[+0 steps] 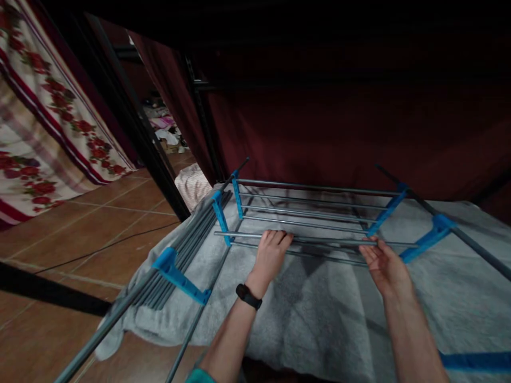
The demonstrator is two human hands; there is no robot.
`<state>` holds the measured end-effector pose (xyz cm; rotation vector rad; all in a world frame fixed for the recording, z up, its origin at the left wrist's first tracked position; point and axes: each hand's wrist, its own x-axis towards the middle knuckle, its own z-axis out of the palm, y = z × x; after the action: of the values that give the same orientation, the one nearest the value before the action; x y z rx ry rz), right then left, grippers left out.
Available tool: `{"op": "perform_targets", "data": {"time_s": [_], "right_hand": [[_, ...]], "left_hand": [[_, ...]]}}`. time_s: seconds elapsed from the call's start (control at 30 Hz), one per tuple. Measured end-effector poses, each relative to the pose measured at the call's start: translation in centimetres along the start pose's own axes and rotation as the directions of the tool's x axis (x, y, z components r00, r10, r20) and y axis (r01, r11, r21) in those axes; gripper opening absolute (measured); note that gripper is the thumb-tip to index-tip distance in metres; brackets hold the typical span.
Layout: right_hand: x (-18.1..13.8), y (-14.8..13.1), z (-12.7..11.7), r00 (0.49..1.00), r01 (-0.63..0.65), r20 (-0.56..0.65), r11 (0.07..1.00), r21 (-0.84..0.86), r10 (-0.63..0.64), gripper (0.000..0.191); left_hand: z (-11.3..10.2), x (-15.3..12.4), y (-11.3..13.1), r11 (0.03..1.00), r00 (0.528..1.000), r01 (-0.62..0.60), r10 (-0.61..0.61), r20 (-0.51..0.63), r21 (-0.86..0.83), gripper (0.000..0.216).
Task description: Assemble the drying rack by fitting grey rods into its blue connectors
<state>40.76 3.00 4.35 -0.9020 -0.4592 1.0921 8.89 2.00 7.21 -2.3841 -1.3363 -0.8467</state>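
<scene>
A thin, straight grey metal rod (319,241) runs lengthwise left to right. Left grip (272,251) and right grip (382,261) hold it.

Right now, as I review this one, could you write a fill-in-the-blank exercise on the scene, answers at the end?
Of the left hand and right hand holding the rod, the ____ one has a black band at its wrist.
The plastic brackets are colored ____.
The blanket beneath them is colored ____.
The bundled rods lie to the person's ____.

Missing words: left; blue; gray; left.
</scene>
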Motion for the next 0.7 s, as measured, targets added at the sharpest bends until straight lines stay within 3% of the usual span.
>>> {"op": "perform_targets", "data": {"time_s": [0.23,0.37,0.43,0.5,0.53,0.6,0.7], "right_hand": [[-0.8,0.7,2.2,0.991,-0.121,0.047,0.990,-0.078,0.125,0.016],[-2.9,1.4,4.3,0.941,-0.212,0.206,0.940,-0.267,0.270,0.030],[-4.6,1.9,5.7,0.923,-0.111,0.305,0.921,-0.374,0.235,0.035],[-6.5,2.2,7.3,0.925,0.151,0.377,0.874,-0.462,0.040,0.033],[-7.4,2.3,8.1,0.902,0.323,0.420,0.802,-0.502,-0.100,0.031],[-8.8,2.5,9.7,0.767,0.629,0.554,0.543,-0.556,-0.322,0.029],[-9.4,3.0,11.4,0.514,0.851,0.776,0.100,-0.516,-0.366,0.036]], "left_hand": [[-0.6,1.8,-0.2,0.999,1.000,-0.009,0.010,-0.014,0.032,0.026],[-0.7,2.0,0.0,0.999,1.000,-0.003,0.004,-0.012,0.041,0.026],[-0.8,2.0,0.2,0.999,1.000,-0.001,0.001,-0.016,0.046,0.026],[-0.9,2.0,0.3,0.999,1.000,0.003,-0.002,-0.029,0.050,0.026],[-1.0,2.0,0.4,0.999,0.999,0.007,-0.005,-0.038,0.048,0.026],[-1.1,1.9,0.5,0.999,0.998,0.022,-0.019,-0.059,0.041,0.026],[-1.1,1.9,0.7,0.999,0.996,0.039,-0.036,-0.084,0.027,0.025]]}}
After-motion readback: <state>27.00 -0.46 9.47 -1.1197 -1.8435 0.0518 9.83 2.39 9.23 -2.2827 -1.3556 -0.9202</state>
